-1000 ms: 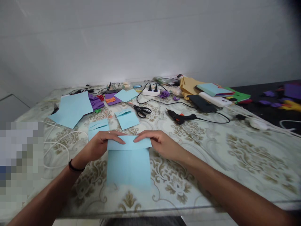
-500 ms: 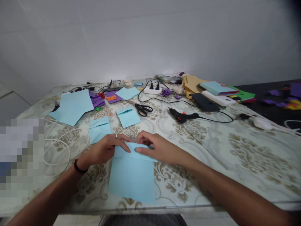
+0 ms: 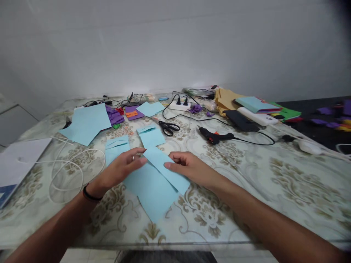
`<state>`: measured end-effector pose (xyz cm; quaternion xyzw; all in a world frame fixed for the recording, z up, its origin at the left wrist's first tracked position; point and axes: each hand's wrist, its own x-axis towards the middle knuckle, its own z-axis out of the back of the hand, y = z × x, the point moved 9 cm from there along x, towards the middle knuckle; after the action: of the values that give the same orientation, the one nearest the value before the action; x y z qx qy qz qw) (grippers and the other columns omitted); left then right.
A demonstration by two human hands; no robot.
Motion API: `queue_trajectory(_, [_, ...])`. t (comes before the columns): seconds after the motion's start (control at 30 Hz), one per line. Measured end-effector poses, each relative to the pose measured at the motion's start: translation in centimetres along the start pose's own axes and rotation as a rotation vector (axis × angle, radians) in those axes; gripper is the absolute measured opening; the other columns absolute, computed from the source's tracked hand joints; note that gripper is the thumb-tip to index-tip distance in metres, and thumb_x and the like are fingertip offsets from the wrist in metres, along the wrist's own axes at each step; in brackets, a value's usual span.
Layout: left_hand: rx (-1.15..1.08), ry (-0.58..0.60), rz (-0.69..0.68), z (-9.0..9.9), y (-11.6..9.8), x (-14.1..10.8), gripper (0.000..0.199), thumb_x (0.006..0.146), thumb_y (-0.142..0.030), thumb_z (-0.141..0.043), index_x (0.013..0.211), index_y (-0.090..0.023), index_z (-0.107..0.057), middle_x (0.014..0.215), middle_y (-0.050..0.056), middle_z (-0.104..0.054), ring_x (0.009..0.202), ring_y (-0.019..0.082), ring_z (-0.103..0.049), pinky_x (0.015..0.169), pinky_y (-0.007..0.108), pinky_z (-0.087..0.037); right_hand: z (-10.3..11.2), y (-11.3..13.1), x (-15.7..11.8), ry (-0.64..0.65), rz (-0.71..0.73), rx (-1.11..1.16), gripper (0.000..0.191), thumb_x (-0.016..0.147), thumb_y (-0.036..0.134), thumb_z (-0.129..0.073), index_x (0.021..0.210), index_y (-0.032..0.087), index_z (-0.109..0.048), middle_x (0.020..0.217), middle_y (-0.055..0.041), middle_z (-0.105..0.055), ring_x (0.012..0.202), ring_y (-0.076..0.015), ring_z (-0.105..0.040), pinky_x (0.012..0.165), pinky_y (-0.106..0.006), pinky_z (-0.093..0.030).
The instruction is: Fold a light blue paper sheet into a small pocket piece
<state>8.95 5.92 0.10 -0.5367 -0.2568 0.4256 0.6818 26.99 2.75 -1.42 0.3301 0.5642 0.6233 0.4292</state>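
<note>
A light blue sheet of paper [image 3: 157, 191] with a folded-over band along its far side lies turned at a slant near the table's front. At its upper left corner, my left hand [image 3: 120, 168] pinches the paper between thumb and fingers. My right hand [image 3: 192, 168] grips the band from the right, its thumb on top and the other fingers curled behind. Just beyond my hands are two smaller folded blue papers, a left one [image 3: 116, 143] partly covered by my left hand and a right one [image 3: 152, 137].
Black scissors [image 3: 169, 128] and a black glue gun [image 3: 215, 135] lie farther back. Larger blue sheets [image 3: 90, 122] and purple strips [image 3: 114, 116] are at the left, near a looped white cable [image 3: 82, 170]. A power strip [image 3: 179, 106] stands by the wall; coloured paper [image 3: 255, 103] is stacked right.
The blue sheet has turned from nearly square-on to a slant, its near corner now pointing toward me. My right hand has shifted slightly right along the folded band; both hands still hold the paper.
</note>
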Motion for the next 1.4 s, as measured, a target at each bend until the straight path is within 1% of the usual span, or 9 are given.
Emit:
queue_trajectory(0.23, [0.081, 0.103, 0.072, -1.2, 0.9, 0.0, 0.041, 0.088, -0.052, -0.069, 0.071, -0.017, -0.054, 0.061, -0.006, -0.039, 0.054, 0.009, -0.036, 0.048, 0.021, -0.026, -1.7, -0.4, -0.3, 0.109, -0.006, -0.038, 0.045, 0.087, 0.057, -0.072, 0.078, 0.019, -0.051, 0.072, 0.0041, -0.045, 0.064, -0.0112, -0.042, 0.055, -0.023, -0.031])
queue_trajectory(0.33, [0.116, 0.157, 0.037, -2.0, 0.5, -0.2, 0.038, 0.088, -0.048, -0.069, 0.072, -0.017, -0.054, 0.064, -0.005, -0.040, 0.058, 0.009, -0.037, 0.050, 0.021, -0.026, -2.5, -0.1, -0.5, 0.137, 0.014, -0.029, 0.038, 0.089, 0.051, -0.072, 0.083, 0.018, -0.054, 0.074, 0.0036, -0.047, 0.066, -0.0113, -0.044, 0.056, -0.023, -0.034])
queue_trajectory(0.53, [0.131, 0.211, 0.023, -3.2, 0.1, -0.7, 0.037, 0.090, -0.045, -0.067, 0.072, -0.017, -0.052, 0.065, -0.006, -0.037, 0.059, 0.009, -0.034, 0.050, 0.021, -0.025, -2.4, 0.8, -0.8, 0.040, 0.058, -0.005, 0.033, 0.095, 0.044, -0.066, 0.079, 0.019, -0.053, 0.070, 0.0054, -0.043, 0.062, -0.0097, -0.038, 0.053, -0.022, -0.030])
queue_trajectory(0.73, [0.142, 0.220, 0.036, -3.1, 0.2, -0.7, 0.047, 0.092, -0.050, -0.064, 0.065, -0.018, -0.043, 0.063, -0.006, -0.032, 0.056, 0.008, -0.029, 0.047, 0.022, -0.021, -2.1, 0.8, -0.8, 0.001, 0.059, 0.008, 0.030, 0.094, 0.043, -0.067, 0.080, 0.019, -0.055, 0.070, 0.0054, -0.044, 0.061, -0.0097, -0.039, 0.053, -0.023, -0.030])
queue_trajectory(0.97, [0.156, 0.213, 0.016, -3.1, 0.2, -0.7, 0.043, 0.093, -0.049, -0.064, 0.068, -0.017, -0.049, 0.065, -0.005, -0.036, 0.059, 0.009, -0.032, 0.049, 0.022, -0.024, -1.8, 1.0, -0.8, -0.047, 0.061, -0.110, 0.027, 0.092, 0.041, -0.068, 0.080, 0.019, -0.057, 0.071, 0.0037, -0.049, 0.064, -0.0114, -0.044, 0.055, -0.023, -0.034])
queue_trajectory(1.07, [0.177, 0.178, 0.001, -2.7, 0.2, -0.6, 0.043, 0.092, -0.047, -0.066, 0.067, -0.017, -0.048, 0.065, -0.006, -0.032, 0.060, 0.009, -0.031, 0.050, 0.022, -0.023, -1.9, 1.2, -0.9, -0.065, 0.075, -0.160, 0.022, 0.094, 0.038, -0.065, 0.105, 0.020, -0.063, 0.081, 0.0005, -0.062, 0.071, -0.0146, -0.054, 0.060, -0.024, -0.041])
queue_trajectory(1.2, [0.168, 0.176, 0.023, -2.7, 0.3, -0.5, 0.042, 0.092, -0.047, -0.064, 0.067, -0.017, -0.048, 0.064, -0.005, -0.033, 0.059, 0.009, -0.032, 0.049, 0.021, -0.024, -1.8, 1.8, -1.1, -0.118, 0.133, -0.293, 0.054, 0.098, 0.033, -0.061, 0.149, 0.028, -0.045, 0.095, -0.0019, -0.069, 0.074, -0.0161, -0.059, 0.060, -0.026, -0.045])
queue_trajectory(1.3, [0.175, 0.167, 0.032, -2.7, 0.3, -0.4, 0.042, 0.091, -0.048, -0.064, 0.067, -0.017, -0.051, 0.064, -0.005, -0.035, 0.059, 0.009, -0.033, 0.048, 0.021, -0.025, -2.0, 2.4, -1.2, -0.136, 0.190, -0.438, 0.056, 0.098, 0.033, -0.060, 0.152, 0.029, -0.047, 0.110, -0.0061, -0.073, 0.076, -0.0177, -0.064, 0.067, -0.031, -0.051])
queue_trajectory(1.4, [0.169, 0.163, 0.038, -2.6, 0.5, -0.3, 0.042, 0.091, -0.050, -0.065, 0.068, -0.017, -0.052, 0.064, -0.005, -0.036, 0.059, 0.010, -0.034, 0.048, 0.021, -0.025, -2.2, 2.9, -1.4, -0.141, 0.260, -0.497, 0.052, 0.099, 0.033, -0.059, 0.150, 0.027, -0.052, 0.139, -0.0104, -0.067, 0.104, -0.0245, -0.070, 0.089, -0.041, -0.057])
